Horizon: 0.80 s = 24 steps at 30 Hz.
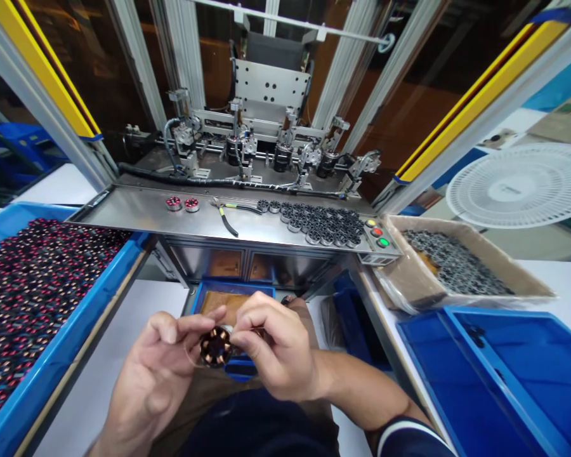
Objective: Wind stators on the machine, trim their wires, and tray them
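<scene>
My left hand [164,358] holds a small round motor stator [216,347] by its edge, fingers curved around its left side. The stator has a black core with copper windings, and its open face is turned towards me. A thin loose strand of copper wire [186,352] curves out at its left. My right hand [276,346] is closed in a pinch at the stator's right rim, where thumb and forefinger seem to grip copper wire; the fingers partly cover this spot. Beyond my hands, cutting pliers [228,219] with black and yellow-green handles lie on the metal ledge [137,206].
Two red-wound stators [183,204] and many black cores [321,222] stand on the ledge, before a machine with several stations [280,152]. A blue bin [124,273] of wound stators is left. At right are push buttons [377,233], a lined carton [518,289], blue trays [518,374] and a fan [509,187].
</scene>
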Available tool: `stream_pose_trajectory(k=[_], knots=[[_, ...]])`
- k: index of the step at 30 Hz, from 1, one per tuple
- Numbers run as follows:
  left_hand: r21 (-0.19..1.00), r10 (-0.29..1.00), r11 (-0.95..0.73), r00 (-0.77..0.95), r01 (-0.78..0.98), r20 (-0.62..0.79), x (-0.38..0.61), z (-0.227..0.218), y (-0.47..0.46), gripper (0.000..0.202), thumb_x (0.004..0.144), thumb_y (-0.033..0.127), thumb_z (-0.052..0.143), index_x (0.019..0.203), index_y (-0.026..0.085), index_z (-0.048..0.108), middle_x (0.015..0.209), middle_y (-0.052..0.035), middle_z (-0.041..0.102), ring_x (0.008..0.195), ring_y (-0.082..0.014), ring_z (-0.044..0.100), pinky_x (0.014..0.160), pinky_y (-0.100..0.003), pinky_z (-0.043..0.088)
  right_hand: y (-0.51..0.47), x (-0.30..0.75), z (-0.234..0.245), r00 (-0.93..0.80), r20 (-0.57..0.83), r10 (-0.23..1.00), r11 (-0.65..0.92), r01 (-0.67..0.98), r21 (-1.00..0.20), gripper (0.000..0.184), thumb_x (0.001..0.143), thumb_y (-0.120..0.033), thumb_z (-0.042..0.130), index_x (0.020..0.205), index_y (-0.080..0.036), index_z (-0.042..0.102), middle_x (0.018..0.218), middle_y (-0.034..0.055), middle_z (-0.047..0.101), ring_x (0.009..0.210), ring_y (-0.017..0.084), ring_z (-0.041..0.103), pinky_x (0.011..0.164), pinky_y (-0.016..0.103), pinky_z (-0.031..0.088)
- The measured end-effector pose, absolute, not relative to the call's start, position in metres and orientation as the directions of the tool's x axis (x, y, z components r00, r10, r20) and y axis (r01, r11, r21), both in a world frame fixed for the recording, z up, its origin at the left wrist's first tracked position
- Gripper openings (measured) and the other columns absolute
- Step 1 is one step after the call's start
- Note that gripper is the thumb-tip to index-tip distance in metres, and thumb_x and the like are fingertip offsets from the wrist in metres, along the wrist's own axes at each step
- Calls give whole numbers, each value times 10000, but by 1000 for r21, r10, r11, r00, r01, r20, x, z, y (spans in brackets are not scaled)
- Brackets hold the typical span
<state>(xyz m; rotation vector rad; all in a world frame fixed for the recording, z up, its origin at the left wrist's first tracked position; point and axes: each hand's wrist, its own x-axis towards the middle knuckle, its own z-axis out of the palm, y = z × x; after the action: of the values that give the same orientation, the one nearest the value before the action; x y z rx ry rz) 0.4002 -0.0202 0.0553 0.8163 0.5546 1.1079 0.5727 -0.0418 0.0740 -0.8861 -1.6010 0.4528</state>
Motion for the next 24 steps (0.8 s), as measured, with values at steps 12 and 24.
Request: stream_pose_trajectory(k=[12,24], knots=[[891,833,309,547,-333,-84,400,54,-20,277,830,292,698,1071,270,564,767,1,687,616,-135,655,552,-220,515,-42,583,82,-126,744,656,671,549,-498,62,918,-167,560,868,-154,593,762,39,633,702,122,594,673,256,515],[826,816,334,578,-454,-12,403,45,-11,420,730,459,765,1068,261,611,1036,-48,699,953,-204,674,785,-264,547,-39,585,82,-194,778,597,761,445,-473,43,929,-180,548,911,-164,585,774,55,628,729,128,615,648,228,539]])
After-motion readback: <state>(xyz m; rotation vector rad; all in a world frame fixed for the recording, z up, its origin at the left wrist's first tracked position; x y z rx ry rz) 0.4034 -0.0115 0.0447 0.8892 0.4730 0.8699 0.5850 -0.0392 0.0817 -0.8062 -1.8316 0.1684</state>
